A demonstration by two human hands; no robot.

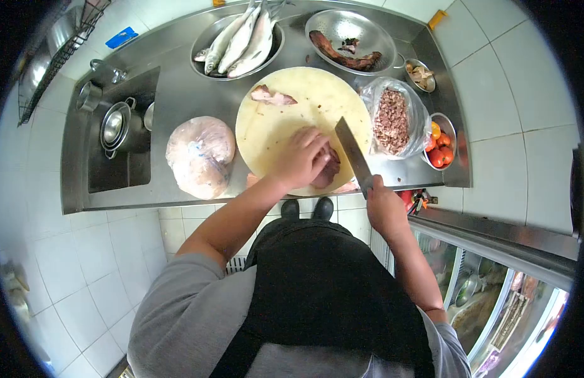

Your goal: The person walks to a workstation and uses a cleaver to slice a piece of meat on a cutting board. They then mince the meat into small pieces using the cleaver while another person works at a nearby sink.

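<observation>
On the round cutting board point(276, 129), my left hand point(303, 157) presses down with bent fingers on a dark reddish piece of meat point(328, 173), partly covering it. My right hand point(386, 206) grips the handle of a cleaver point(354, 150). Its broad blade slants across the right side of the board, just beside the meat. A pale pink strip of meat point(273, 96) lies near the board's far left, with small dark crumbs scattered about.
A bowl of whole fish point(241, 44) and a colander point(367, 28) holding dark meat stand behind the board. To the right are a bag of chopped meat point(391, 123), a small bowl point(420, 77) and tomatoes point(438, 150). Leftward lie a wrapped bundle point(200, 157) and a sink point(119, 177) with pots.
</observation>
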